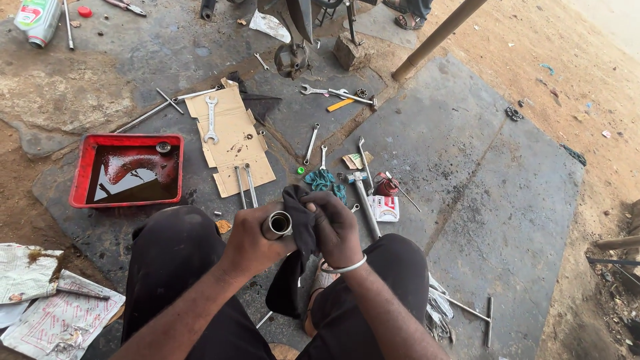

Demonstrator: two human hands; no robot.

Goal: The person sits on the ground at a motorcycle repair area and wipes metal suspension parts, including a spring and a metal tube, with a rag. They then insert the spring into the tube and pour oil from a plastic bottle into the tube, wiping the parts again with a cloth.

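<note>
Right now, left hand [248, 241] wrapped tight around a short metal tube [276, 225], open end tilted up toward the camera, hollow bore in plain sight. Right hand [333, 227] closed on a dark rag [298, 220], bunched against the tube's right side, touching it; rest of the cloth hanging down between the knees, below the grip. Silver bangle [343, 268] on the right wrist, just behind that hand. Both hands held above the lap, black trousers either side.

Just beyond the grip, farther from the body, two long tools [245, 185] lying side by side on the edge of a flattened cardboard sheet [233, 137], with a double-ended spanner [211, 119] resting higher up on the same sheet. Up and left of the left hand, a red tray [85, 157] holding dark oily liquid, a small round part [163, 147] sitting at its far right corner. Ahead and right of the right hand, a teal cloth [323, 179], a hammer [364, 197] lying beside a small white box [385, 207], and a red lump of something next to that, too small to make out. Farther out still, a scatter of spanners [333, 93] and a yellow strip on the grey stone slab [467, 167]. Down to the right of the grip, a T-handle wrench [475, 311] near the knee. Down left, crumpled newspaper [57, 313].
</note>
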